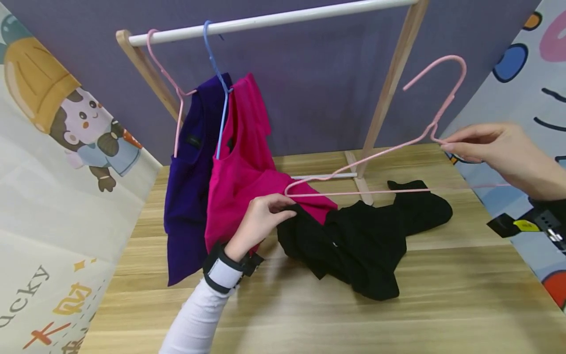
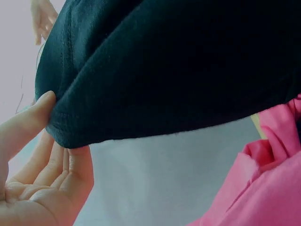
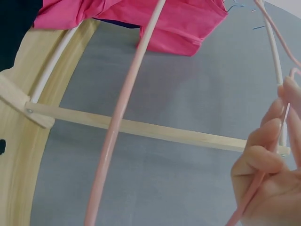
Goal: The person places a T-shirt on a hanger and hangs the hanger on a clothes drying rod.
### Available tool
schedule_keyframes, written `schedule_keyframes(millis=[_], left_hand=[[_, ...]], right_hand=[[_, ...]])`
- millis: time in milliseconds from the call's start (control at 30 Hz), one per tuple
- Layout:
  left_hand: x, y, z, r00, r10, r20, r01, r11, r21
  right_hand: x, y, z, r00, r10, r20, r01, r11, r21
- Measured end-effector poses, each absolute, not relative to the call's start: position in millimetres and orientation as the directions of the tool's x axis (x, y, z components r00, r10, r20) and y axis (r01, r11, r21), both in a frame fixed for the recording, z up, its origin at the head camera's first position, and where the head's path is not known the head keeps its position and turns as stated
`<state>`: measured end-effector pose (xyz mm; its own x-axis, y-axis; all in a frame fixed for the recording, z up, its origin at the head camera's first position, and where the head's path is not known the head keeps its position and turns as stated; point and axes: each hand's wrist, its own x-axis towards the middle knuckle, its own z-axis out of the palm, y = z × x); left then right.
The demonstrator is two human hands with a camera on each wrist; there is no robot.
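Note:
A black garment [image 1: 367,246] lies partly bunched on the wooden table, its left edge lifted. My left hand [image 1: 264,216] pinches that edge between thumb and fingers; in the left wrist view the black cloth [image 2: 155,75] spreads away from the fingertips. My right hand [image 1: 499,147] grips a pink hanger [image 1: 380,153] near its neck, hook upward. The hanger's left corner reaches just above the pinched cloth, and its lower bar runs over the garment. In the right wrist view, the fingers curl round the pink hanger [image 3: 123,94].
A rack with a white rail [image 1: 274,19] stands behind. On it hang a purple garment [image 1: 185,206] on a pink hanger [image 1: 163,71] and a magenta garment [image 1: 240,182] on a blue hanger [image 1: 212,56]. Printed cartoon panels [image 1: 84,128] flank the table [image 1: 283,319].

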<state>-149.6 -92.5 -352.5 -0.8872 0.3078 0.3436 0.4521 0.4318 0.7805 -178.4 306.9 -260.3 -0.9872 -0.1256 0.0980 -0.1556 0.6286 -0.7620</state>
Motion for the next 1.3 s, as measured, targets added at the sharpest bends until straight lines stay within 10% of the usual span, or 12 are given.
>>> schedule_keyframes(millis=[1300], left_hand=[[-148.9, -89.5, -350.3, -0.836, 0.340, 0.430, 0.545, 0.428, 0.721]], right_hand=[[-152.0, 298.4, -280.6, -0.990, -0.111, 0.091, -0.141, 0.645, -0.751]])
